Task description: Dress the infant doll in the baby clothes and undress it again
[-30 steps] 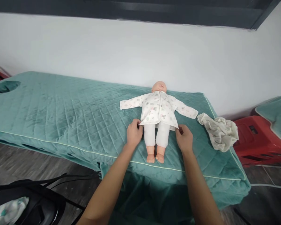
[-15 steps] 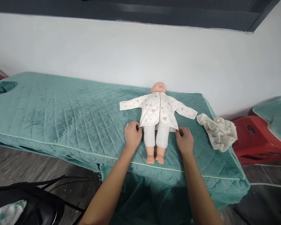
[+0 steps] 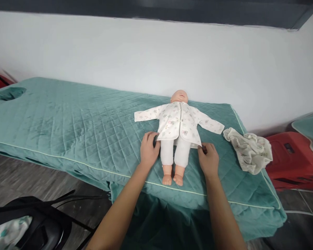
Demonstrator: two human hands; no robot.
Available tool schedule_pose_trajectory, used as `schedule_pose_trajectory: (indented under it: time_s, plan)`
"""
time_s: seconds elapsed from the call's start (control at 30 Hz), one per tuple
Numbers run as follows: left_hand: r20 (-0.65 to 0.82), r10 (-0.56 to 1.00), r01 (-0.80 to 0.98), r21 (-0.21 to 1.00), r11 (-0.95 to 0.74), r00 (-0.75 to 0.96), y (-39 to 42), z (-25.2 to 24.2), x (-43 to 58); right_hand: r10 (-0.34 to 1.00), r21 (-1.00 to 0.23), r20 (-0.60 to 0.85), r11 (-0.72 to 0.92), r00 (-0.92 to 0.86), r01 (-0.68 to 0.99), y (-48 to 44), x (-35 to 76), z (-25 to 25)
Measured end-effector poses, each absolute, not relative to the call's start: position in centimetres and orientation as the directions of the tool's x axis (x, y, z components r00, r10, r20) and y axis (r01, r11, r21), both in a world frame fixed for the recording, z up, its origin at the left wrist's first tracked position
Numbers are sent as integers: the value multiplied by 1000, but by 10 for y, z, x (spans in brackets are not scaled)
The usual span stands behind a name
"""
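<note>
A baby doll [image 3: 179,96] lies on its back on the green quilted bed cover [image 3: 99,135], its bare feet towards me. It wears a white patterned baby jacket [image 3: 172,119] with the sleeves spread out, and white leggings [image 3: 167,152]. My left hand [image 3: 149,150] is closed at the jacket's lower left corner, thumb and fingers at the hem. At the opposite lower corner, my right hand [image 3: 209,158] pinches the hem. The doll's hands do not show beyond the sleeve ends.
A crumpled pale cloth [image 3: 250,151] lies at the bed's right edge. Beyond it stands a red plastic stool [image 3: 294,156]. A black chair [image 3: 41,222] with a patterned cloth [image 3: 10,231] is at lower left. The white wall [image 3: 120,52] runs behind the bed.
The view has shifted slightly. Both hands stay at the jacket's lower corners, and the left thumb and fingers look a little more spread. The doll lies as before.
</note>
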State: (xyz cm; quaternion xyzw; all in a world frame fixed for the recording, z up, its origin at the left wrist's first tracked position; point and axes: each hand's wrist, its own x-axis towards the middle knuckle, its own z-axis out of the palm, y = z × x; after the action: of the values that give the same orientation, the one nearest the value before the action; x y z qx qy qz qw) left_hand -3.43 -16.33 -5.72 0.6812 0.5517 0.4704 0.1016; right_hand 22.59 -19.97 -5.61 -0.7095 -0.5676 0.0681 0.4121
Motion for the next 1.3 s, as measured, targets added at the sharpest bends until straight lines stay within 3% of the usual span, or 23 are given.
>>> schedule_pose_trajectory:
  time_s: [0.13, 0.6, 0.93, 1.3]
  plan:
    - [575, 818, 629, 631, -454, 15, -167, -56, -34, 861, -674, 377, 3, 341, 738, -200, 226, -56]
    - [570, 822, 599, 655, -460, 8, -168, -55, -34, 869, -686, 361, 1, 338, 728, -201, 225, -55]
    - [680, 728, 706, 474, -526, 86, -171, -58, -31, 872, -678, 358, -3, 334, 735, -201, 226, -56]
    - [696, 713, 687, 475, -550, 90, -165, -52, -26, 879, -621, 363, -18, 308, 784, -197, 224, -59]
